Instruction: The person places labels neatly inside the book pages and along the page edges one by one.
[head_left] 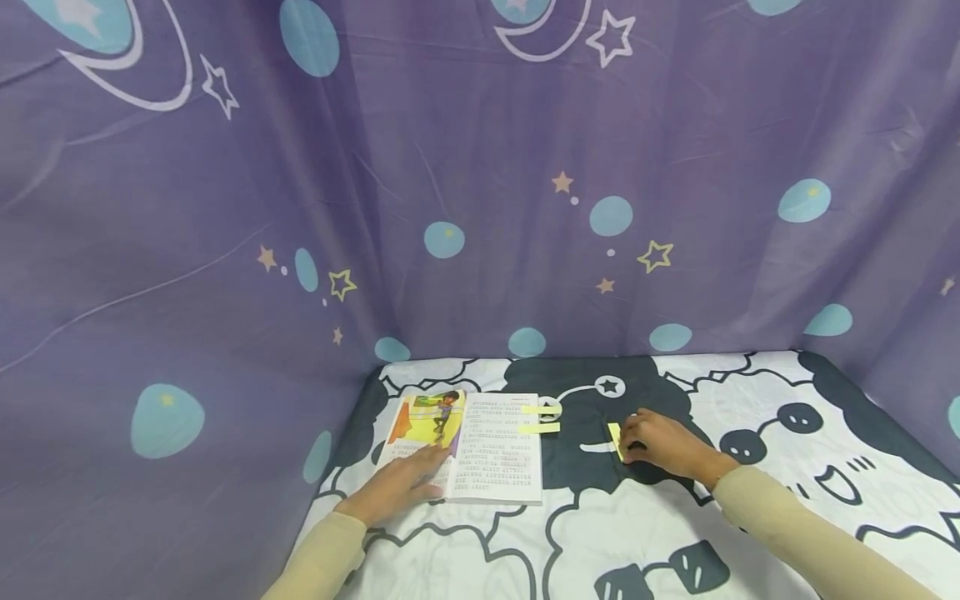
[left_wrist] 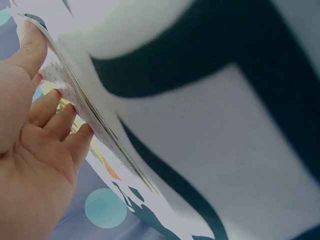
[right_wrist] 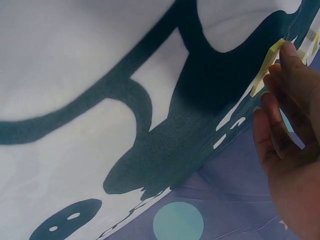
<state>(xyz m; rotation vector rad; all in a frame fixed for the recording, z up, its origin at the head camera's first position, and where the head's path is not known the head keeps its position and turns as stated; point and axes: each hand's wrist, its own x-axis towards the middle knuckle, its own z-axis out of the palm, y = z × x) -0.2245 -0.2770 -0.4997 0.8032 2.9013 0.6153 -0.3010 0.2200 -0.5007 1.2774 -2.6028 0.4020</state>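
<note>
An open book (head_left: pixel 498 467) lies on the patterned cloth, with a colour picture on its left page and printed text on its right. My left hand (head_left: pixel 408 483) rests on the left page near the spine; the left wrist view shows its fingers (left_wrist: pixel 60 120) extended against the paper. Two yellow sticky notes (head_left: pixel 540 428) stick out past the right page's outer edge. To the right of the book, my right hand (head_left: pixel 663 443) pinches a small yellow sticky note pad (right_wrist: pixel 266 70) between thumb and fingers, close to the cloth.
A black-and-white cartoon cloth (head_left: pixel 465 567) covers the surface under the book. Purple curtains (head_left: pixel 480 167) with moons, stars and blue ovals hang behind it and at both sides.
</note>
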